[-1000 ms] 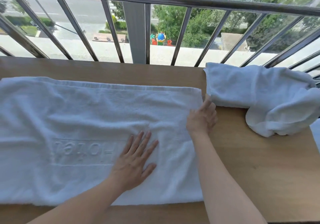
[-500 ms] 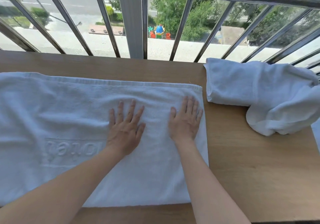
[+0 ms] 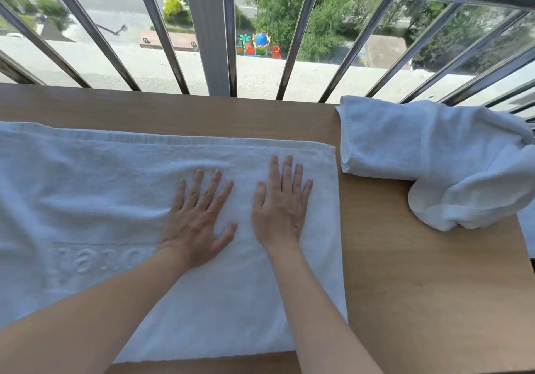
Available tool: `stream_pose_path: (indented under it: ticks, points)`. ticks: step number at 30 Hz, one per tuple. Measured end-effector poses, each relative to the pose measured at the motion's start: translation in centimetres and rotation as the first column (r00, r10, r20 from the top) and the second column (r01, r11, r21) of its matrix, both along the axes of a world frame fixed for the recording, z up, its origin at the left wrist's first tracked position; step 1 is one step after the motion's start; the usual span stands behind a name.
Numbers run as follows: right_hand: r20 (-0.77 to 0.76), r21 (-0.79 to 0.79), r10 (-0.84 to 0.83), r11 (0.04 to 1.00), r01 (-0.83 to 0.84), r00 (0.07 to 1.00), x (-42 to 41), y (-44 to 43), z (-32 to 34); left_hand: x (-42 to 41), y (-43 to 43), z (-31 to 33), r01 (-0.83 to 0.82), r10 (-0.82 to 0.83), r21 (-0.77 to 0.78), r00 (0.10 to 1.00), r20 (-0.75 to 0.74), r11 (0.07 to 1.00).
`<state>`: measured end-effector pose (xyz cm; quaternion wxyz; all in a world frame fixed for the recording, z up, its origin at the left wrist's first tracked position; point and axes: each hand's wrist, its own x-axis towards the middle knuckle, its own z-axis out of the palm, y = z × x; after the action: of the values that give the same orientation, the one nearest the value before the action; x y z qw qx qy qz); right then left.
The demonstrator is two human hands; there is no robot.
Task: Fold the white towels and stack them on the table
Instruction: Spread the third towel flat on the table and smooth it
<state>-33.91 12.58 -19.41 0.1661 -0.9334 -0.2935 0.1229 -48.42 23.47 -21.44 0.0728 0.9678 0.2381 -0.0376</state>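
A large white towel (image 3: 95,200) with embossed lettering lies spread flat across the left and middle of the wooden table (image 3: 419,287). My left hand (image 3: 199,217) presses on it palm down with fingers spread. Close beside it, my right hand (image 3: 282,203) lies flat on the towel's right part, fingers straight and pointing away from me. A second white towel (image 3: 428,153) sits loosely bunched at the table's far right, apart from both hands.
A metal railing (image 3: 231,41) with slanted bars runs along the table's far edge, with a street and trees far below. Bare wood shows between the two towels and along the right front of the table.
My right hand moved from the towel's right edge onto its surface and flattened. My left hand slid away from me and to the left. Both now lie side by side.
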Motion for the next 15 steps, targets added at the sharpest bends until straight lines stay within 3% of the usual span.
stream_pose_path:
  ticks: [3,8,11,13,15]
  points:
    - [0.034,-0.094,0.190,0.978,-0.186,0.981,-2.7,-2.0,-0.9,0.2,0.2,0.1,0.002,-0.003,0.006,0.999,0.033,1.000]
    - [0.078,-0.225,-0.061,0.971,0.077,0.995,1.9,-7.1,-1.4,0.1,0.3,-0.1,0.001,-0.001,0.001,0.998,0.058,1.000]
    - [0.098,-0.175,-0.213,0.958,0.227,0.972,1.5,-7.2,-0.8,0.4,0.2,-0.1,0.003,-0.003,-0.011,0.997,0.072,1.000]
    - [0.077,-0.078,-0.156,0.984,0.162,0.985,-1.5,-6.4,-0.4,0.6,0.2,0.1,0.004,-0.002,-0.026,0.997,0.072,1.000]
    - [0.073,-0.062,0.027,0.998,-0.023,0.997,-6.1,-6.8,-0.6,0.5,0.1,0.3,0.003,0.000,-0.048,0.998,0.064,0.999]
